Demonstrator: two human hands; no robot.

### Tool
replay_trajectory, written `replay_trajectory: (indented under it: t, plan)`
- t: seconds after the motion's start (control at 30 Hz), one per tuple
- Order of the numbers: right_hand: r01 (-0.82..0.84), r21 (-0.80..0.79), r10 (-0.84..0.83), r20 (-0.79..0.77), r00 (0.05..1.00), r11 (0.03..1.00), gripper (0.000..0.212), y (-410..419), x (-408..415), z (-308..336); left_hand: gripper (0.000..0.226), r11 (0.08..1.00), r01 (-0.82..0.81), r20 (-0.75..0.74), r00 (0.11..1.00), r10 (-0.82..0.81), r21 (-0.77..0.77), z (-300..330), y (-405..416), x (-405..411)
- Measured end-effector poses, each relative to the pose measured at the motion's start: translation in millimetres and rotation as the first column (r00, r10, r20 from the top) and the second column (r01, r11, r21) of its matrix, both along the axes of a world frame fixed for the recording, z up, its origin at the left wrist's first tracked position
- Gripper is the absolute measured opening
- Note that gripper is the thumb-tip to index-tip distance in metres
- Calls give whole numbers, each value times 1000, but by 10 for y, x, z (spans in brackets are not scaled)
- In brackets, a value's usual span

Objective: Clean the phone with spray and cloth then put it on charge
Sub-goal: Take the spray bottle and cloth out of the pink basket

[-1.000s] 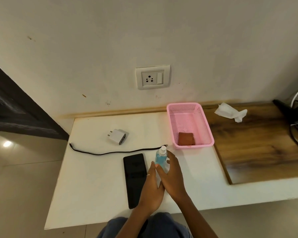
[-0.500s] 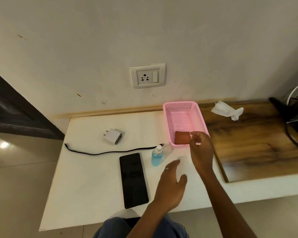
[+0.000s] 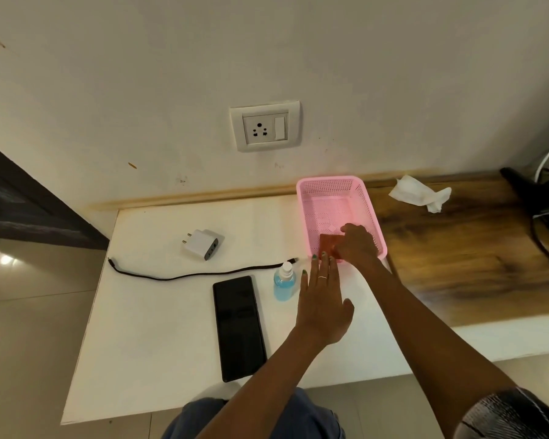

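Right hand gone from just short of the basket rim to down inside the pink basket, now on the brown cloth; left hand slid forward, fingertips up by the basket's near edge.

Head view, only one on offer. White table ending at the near edge just under the phone's lower end, left edge dropping to tiled floor. Basket at the white table's back right corner, right wall against the wooden surface. Bare white stretch left of the phone, and more between charger and wall.

Fingers now. Right hand: fingers curled down over the cloth's right half, touching it at the basket's near end; pinching or only pressing, cannot tell from here. Left hand: flat, fingers straight and slightly spread, holding nothing, hovering or resting just right of the spray bottle, ring on one finger.

Phone lying flat, screen dark, left of the bottle, untouched. Bottle upright, blue liquid, white cap. Black cable stretched across behind phone and bottle. White charger on its side behind the cable. Wall socket above. Crumpled tissue on the wood, well apart.
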State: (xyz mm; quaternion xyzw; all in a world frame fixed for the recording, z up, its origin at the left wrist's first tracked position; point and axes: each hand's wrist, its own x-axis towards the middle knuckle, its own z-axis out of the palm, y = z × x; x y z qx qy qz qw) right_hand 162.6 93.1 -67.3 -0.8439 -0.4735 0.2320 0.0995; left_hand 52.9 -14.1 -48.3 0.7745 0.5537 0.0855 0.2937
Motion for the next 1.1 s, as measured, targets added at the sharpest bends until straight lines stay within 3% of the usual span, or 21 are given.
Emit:
replay_trajectory:
  t: [0.13,0.2,0.3,0.37,0.43,0.53,0.6,0.67,0.73,0.8,0.9,1.0,1.1]
  plan:
    - [-1,-10,3,150,989,1000,40,12,-29,-53,69,1000,9,31,999,-9,1,4,-2,-38]
    - [-11,57,2,147,989,998,36,-2,-39,-29,68,1000,13,50,999,-14,15,11,-8,-66]
    - [9,209,18,-125,992,978,24,-123,-46,83,67,999,-19,153,988,14,29,31,-47,-101]
    - [116,303,0,-358,934,946,27,-282,-85,220,67,997,-73,240,969,65,28,49,-90,-129]
    - [235,379,-19,-495,869,895,28,-468,-150,370,67,991,-133,291,949,124,12,72,-157,-171]
    - [394,426,-14,-665,747,814,13,-740,-227,544,63,980,-179,360,911,199,-86,123,-293,-238]
    - [455,394,-13,-745,667,799,13,-937,-270,624,58,952,-218,454,841,295,-214,178,-391,-295]
    - [479,339,-3,-813,582,810,19,-1145,-318,675,53,880,-271,535,711,456,-389,248,-462,-367]
    - [450,290,10,-849,529,845,25,-1345,-358,689,48,785,-282,576,552,603,-551,316,-511,-445]
    - [372,244,22,-858,513,896,25,-1540,-394,686,40,725,-279,570,469,675,-630,364,-559,-544]
    - [274,179,6,-847,532,945,19,-1724,-476,645,18,722,-329,523,518,677,-609,376,-613,-679]
    - [248,96,-72,-804,590,964,28,-1788,-583,579,19,704,-427,417,587,693,-568,322,-640,-798]
    - [236,44,-114,-780,616,971,37,-1812,-650,496,22,661,-473,352,586,730,-582,256,-652,-874]
